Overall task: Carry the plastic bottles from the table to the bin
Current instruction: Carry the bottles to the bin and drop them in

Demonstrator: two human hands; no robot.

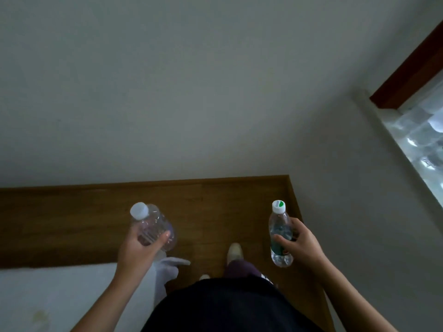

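Left hand (140,248) grasping clear bottle (153,227); right hand (300,245) grasping green-labelled bottle (280,236). No bin in view; advise upright carry.

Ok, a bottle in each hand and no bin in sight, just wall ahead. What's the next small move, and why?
Probably turn away from the wall and look for the bin. The left hand grips the clear bottle and the right hand grips the green-capped bottle, so both pickups look done. The view shows only wall, wood floor and a window at right, no bin.
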